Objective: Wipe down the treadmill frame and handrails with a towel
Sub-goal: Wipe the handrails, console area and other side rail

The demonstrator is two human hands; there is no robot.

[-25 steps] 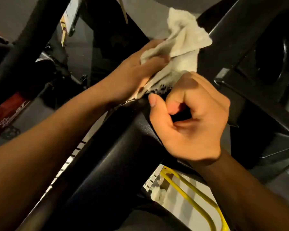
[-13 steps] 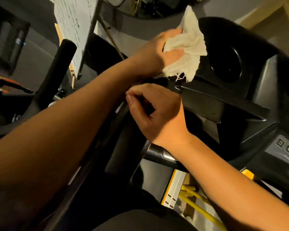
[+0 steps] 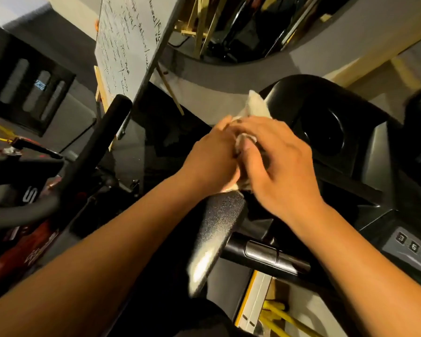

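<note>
- While both arms reach in on the head cam, the left grip (image 3: 212, 156) and right grip (image 3: 277, 171) meet at the top end of the textured black handrail (image 3: 219, 227).
- left grip is curled round the towel (image 3: 255, 105), right grip lies over it, thumb pinching cloth against the fingers
- towel's loose corner pokes up just beside the cup holder (image 3: 323, 135)
- whiteboard (image 3: 124, 45) upper left, keypad (image 3: 413, 246) lower right

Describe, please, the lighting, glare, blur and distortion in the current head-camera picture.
Head view: dim, warm light with deep shadows around the console; a bright glare patch on the lower handrail; slight motion blur softens the left hand, right hand and towel; wide-angle distortion skews the whiteboard; keypad digits are legible.
</note>
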